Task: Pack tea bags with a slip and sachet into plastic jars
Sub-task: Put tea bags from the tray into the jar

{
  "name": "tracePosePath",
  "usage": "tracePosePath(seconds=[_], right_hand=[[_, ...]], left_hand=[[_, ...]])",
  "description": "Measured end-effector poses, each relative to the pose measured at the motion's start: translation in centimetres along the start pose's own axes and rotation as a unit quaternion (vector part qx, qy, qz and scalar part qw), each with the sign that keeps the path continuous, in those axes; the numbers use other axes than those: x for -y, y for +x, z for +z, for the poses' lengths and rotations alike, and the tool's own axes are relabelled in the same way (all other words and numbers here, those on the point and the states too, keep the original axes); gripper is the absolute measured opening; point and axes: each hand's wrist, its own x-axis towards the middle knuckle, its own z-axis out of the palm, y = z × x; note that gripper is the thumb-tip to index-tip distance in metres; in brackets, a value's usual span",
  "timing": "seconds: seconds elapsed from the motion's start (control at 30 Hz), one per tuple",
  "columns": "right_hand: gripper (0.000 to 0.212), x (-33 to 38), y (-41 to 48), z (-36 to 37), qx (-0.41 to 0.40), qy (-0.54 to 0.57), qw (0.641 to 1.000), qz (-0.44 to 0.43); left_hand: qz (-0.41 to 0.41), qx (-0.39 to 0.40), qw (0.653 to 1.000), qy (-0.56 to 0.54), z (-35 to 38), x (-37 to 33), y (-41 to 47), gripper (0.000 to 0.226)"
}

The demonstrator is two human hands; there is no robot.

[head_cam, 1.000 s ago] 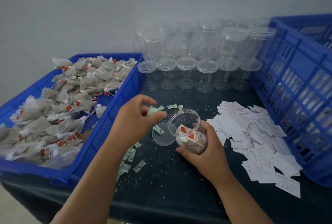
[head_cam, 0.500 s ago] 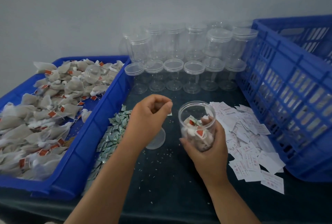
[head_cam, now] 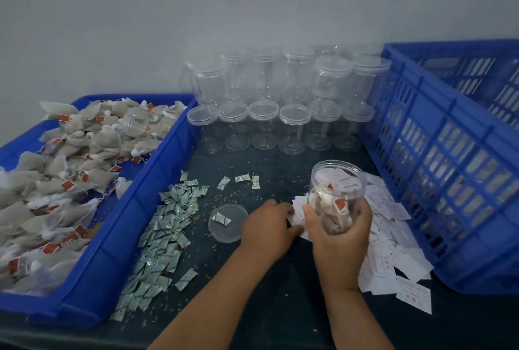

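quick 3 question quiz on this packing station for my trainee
1. True or false: the right hand grips an open jar with tea bags inside.
2. The loose lid with one sachet on it lies: A left of the jar, B right of it, C on top of it.
3. Which pile does the left hand reach?
Key: 1 true; 2 A; 3 the paper slips.
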Motion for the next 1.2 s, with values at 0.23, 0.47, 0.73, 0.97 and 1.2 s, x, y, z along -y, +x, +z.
tracePosePath(seconds=[0.23, 0.47, 0.73, 0.97, 1.2], right_hand=[[0.094, 0.2, -0.2, 0.2, 0.046, -0.011, 0.999, -0.001], [0.077, 1.0, -0.6, 0.2, 0.162, 0.03, 0.986, -0.002], [0.084, 1.6, -1.6, 0.4, 0.283, 0.012, 0.958, -0.047], [0.087, 1.5, -1.7, 0.4, 0.285, 0.002, 0.957, -0.056], [0.086, 1.3, -1.6, 0.5, 0.287, 0.011, 0.956, -0.064]], left_hand=[[-0.042, -0.028, 0.99, -0.134, -0.5, -0.2, 0.1, 0.02], [-0.1, -0.18, 0.932, -0.299, -7.0, 0.6, -2.0, 0.012], [0.027, -0.061, 0.952, -0.297, -12.6, -0.5, -3.9, 0.012], [-0.02, -0.101, 0.988, -0.117, -11.3, -0.6, -3.5, 0.048], [-0.079, -0.087, 0.971, -0.207, -10.6, 1.4, -2.7, 0.047]])
